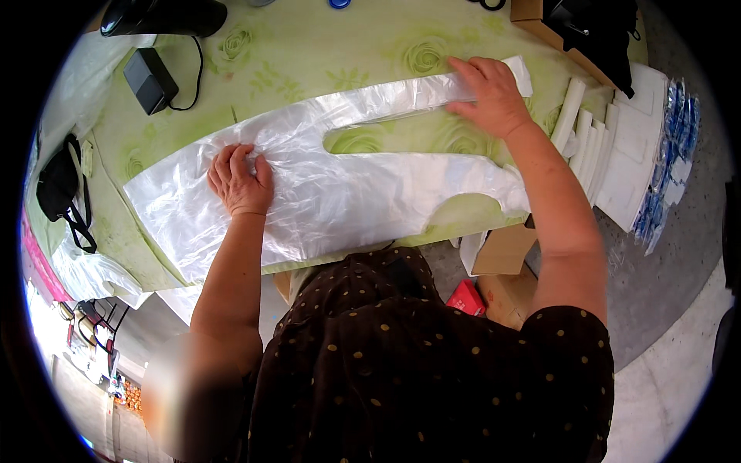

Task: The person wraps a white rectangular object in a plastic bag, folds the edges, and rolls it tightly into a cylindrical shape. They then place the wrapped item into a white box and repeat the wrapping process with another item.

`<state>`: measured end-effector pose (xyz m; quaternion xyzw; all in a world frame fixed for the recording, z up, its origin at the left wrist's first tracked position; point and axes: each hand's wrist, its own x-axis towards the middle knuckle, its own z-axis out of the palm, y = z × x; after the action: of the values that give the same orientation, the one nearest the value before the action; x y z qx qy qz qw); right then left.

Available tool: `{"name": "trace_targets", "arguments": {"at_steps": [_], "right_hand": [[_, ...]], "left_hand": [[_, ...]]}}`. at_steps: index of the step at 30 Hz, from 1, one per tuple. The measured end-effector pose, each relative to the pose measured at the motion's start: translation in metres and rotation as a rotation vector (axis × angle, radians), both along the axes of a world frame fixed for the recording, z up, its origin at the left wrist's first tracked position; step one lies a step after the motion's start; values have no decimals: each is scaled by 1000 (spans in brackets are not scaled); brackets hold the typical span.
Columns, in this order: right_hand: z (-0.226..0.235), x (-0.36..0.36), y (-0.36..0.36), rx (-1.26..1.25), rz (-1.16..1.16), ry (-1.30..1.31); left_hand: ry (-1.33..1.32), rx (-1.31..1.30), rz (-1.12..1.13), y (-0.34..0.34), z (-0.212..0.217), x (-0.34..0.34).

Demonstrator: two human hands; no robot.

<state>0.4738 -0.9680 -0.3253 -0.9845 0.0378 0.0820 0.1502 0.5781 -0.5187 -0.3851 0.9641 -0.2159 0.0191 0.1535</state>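
A thin, see-through white plastic garment (pixel 340 193), apron-like with long strap-like parts, lies spread on the table. Its wide, crinkled body is at the left and its long arms reach right, with a gap between them. My left hand (pixel 241 179) rests palm down on the wide part, fingers a little bent and thumb apart, pressing it. Toward the far right, my right hand (pixel 494 96) lies over the end of the upper arm of the plastic. Its fingers are spread and the thumb stands apart from them.
The table (pixel 270 46) has a green rose-patterned cover. A black adapter (pixel 150 80) with a cord lies far left, near a black cylinder (pixel 162 15). At right are white rolls (pixel 571 116), stacked white sheets (pixel 633 147) with blue packets (pixel 670 166), and a cardboard box (pixel 532 19).
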Motion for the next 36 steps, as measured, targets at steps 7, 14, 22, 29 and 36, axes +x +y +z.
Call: {"name": "trace_targets", "arguments": {"at_steps": [7,14,22,29,36], "right_hand": [[0,-33,-30,-103,-27,172],[21,-87,-9,-46,-156,97],[31,-175,-3,161,-384,491],[26,-177,10,206,-320,406],[55,-176,-5,380,-618,662]], "left_hand": [[28,10,12,-2,3,0],[-6,4,8,0,-2,0],[-8,31,-14,0,-3,1],[-29,13,-26,1,-4,0],[-18,21,-25,3,-6,1]]}}
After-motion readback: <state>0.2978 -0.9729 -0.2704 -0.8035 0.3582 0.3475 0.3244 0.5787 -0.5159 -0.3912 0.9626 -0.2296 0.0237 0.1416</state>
